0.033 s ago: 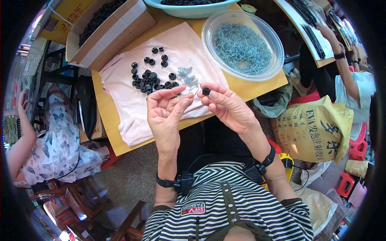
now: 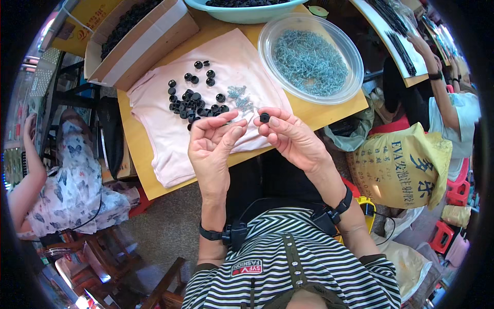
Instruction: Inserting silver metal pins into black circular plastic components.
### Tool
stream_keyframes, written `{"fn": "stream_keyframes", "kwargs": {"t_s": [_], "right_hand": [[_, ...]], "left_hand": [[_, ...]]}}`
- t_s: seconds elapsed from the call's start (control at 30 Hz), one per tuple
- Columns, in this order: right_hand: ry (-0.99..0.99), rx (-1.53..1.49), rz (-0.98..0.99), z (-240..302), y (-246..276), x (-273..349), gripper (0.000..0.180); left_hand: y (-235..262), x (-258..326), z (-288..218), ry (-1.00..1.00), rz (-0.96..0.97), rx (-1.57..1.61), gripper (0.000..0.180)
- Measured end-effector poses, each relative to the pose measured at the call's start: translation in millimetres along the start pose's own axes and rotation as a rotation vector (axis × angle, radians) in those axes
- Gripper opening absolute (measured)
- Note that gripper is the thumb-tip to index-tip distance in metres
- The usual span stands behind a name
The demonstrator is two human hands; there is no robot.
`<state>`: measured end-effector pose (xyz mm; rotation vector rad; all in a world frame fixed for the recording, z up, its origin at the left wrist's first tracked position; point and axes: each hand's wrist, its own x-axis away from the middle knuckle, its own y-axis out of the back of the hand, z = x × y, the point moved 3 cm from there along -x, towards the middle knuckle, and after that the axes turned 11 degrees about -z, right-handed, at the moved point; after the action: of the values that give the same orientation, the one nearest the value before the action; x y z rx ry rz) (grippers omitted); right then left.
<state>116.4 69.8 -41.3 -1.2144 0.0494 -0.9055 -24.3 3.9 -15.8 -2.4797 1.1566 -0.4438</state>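
My right hand pinches a small round black plastic knob between thumb and fingertips, its hollow-looking side toward me. Just left of it, my left hand is curled with thumb and fingers drawn in. Whatever lies between those fingertips is too small to make out. Beyond my left fingers, loose black knobs lie in a cluster on a pale pink cloth. A little pile of silvery screws sits on the cloth beside them.
A clear round tub of screws stands at the table's right. At the back are a cardboard box of black parts and a pale green basin. A yellow sack is on the right; people sit on both sides.
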Motion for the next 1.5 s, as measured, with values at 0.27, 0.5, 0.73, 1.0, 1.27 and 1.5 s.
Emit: {"fn": "stream_keyframes", "kwargs": {"t_s": [0.27,0.5,0.73,1.0,1.27,1.5], "right_hand": [[-0.018,-0.034,0.003,-0.8,2.9,1.6,0.029],[0.037,0.075,-0.021,5.7,-0.2,2.9,0.03],[0.084,0.16,-0.047,8.2,3.6,6.4,0.028],[0.118,0.214,0.005,7.5,2.2,10.9,0.026],[0.17,0.359,-0.017,12.1,-2.2,17.1,0.026],[0.317,0.693,0.01,25.5,-7.2,20.7,0.021]], "left_hand": [[-5.8,6.3,-1.8,-0.051,0.077,-0.158,0.011],[-18.0,11.1,-6.5,-0.176,0.105,-0.208,0.02],[-22.0,14.7,-9.4,-0.242,0.179,-0.298,0.02],[-26.4,16.3,-10.5,-0.129,0.222,-0.231,0.022],[-24.6,15.7,-12.8,-0.033,0.248,-0.263,0.024],[-23.2,12.1,-15.8,0.057,0.319,-0.267,0.027]]}}
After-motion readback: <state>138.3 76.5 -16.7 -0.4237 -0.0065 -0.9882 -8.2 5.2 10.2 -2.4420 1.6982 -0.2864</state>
